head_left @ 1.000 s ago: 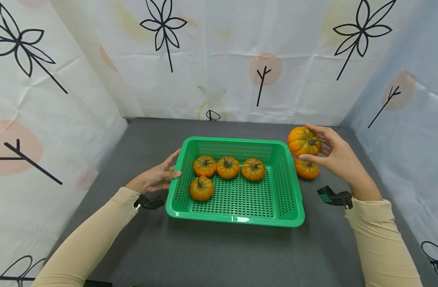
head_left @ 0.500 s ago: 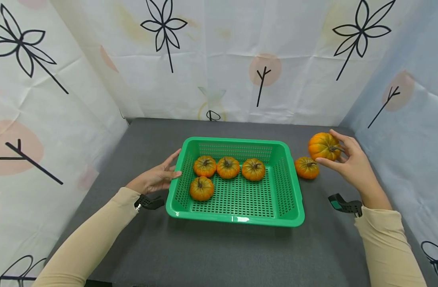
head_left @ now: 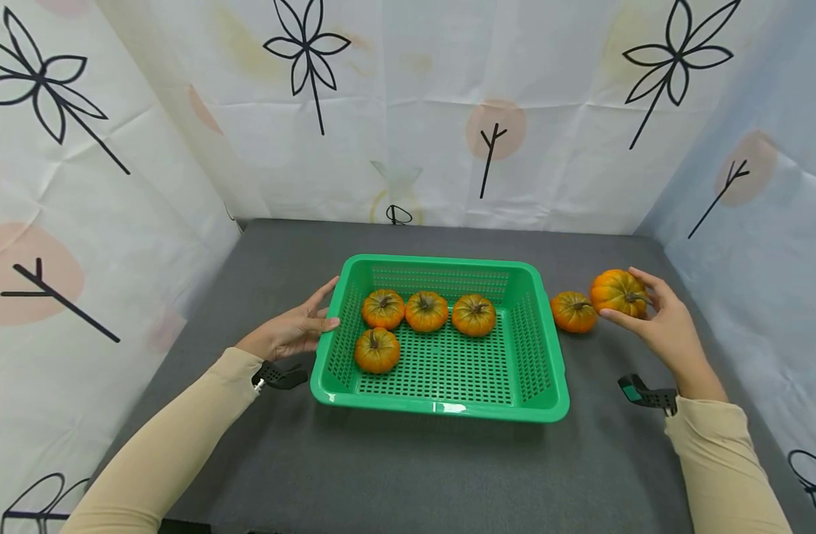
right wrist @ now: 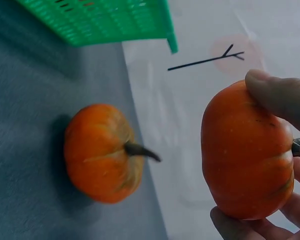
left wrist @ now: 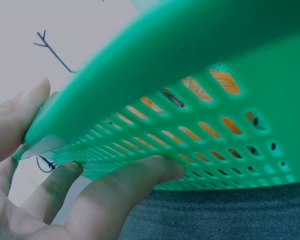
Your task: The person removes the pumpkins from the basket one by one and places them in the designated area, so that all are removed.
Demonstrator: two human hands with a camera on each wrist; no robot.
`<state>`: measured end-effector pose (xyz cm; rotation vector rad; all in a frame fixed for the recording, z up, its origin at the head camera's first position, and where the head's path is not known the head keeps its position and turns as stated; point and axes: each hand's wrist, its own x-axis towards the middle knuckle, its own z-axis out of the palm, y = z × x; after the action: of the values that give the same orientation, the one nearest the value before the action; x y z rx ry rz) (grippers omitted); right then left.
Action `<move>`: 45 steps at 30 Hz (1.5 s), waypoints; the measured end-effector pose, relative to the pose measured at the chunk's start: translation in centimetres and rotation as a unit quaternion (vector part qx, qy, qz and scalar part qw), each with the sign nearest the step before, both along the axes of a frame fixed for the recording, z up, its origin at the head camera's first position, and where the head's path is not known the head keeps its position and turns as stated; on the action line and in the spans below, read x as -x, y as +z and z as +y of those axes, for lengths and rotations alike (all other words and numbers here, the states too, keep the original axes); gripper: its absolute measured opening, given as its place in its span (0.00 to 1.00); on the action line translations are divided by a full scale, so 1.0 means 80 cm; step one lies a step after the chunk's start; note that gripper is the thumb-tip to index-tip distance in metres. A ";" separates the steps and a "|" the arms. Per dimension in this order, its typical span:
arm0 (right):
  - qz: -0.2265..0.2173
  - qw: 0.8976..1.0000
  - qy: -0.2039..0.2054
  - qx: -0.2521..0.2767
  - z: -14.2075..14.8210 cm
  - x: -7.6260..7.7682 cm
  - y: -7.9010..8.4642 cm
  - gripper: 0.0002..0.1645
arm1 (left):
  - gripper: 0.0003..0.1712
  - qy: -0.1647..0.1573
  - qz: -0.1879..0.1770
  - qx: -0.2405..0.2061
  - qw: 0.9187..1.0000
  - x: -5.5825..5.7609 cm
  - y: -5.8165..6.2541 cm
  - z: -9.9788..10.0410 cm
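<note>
My right hand (head_left: 671, 330) holds a small orange pumpkin (head_left: 618, 292) between thumb and fingers, right of the basket. In the right wrist view, this pumpkin (right wrist: 247, 155) is tilted, its stem toward the palm. Just left of it, a second pumpkin (head_left: 573, 312) rests on the table by the basket's right wall. My left hand (head_left: 291, 326) grips the left rim of the green plastic basket (head_left: 441, 410), thumb at the rim and fingers against the slotted outer wall (left wrist: 190, 132). Inside the basket sit several pumpkins, a row (head_left: 426, 311) at the back and one (head_left: 377, 351) in front at left.
A dark grey table (head_left: 408, 475) lies under everything. White cloth (head_left: 421, 163) with printed plants hangs behind and at both sides. The basket's right half shows bare slotted floor. Black straps (head_left: 648, 395) are on both wrists.
My right hand has carried its pumpkin right and nearer to me, from above the table pumpkin to beside it. The left hand, basket and other pumpkins stay put.
</note>
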<state>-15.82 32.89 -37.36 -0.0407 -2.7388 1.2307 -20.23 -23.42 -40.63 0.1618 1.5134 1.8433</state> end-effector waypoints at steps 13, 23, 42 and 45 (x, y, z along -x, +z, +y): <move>-0.057 0.998 -0.031 -0.014 0.022 0.010 -0.033 0.57 | 0.54 0.001 -0.008 0.004 1.000 -0.004 0.008 0.002; -0.087 0.995 -0.033 -0.044 0.045 0.020 -0.060 0.56 | 0.55 0.003 -0.009 0.005 1.000 -0.003 0.008 0.003; -0.095 0.994 -0.005 -0.050 0.052 0.032 -0.085 0.55 | 0.54 0.003 -0.007 -0.006 1.000 -0.002 0.005 0.001; -0.096 0.994 -0.003 -0.050 0.053 0.032 -0.087 0.55 | 0.54 0.002 -0.007 -0.007 1.000 -0.003 0.007 0.002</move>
<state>-18.41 37.14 -44.31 -0.1643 -2.9573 1.1415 -20.02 -23.26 -40.10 0.1515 1.4926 1.8553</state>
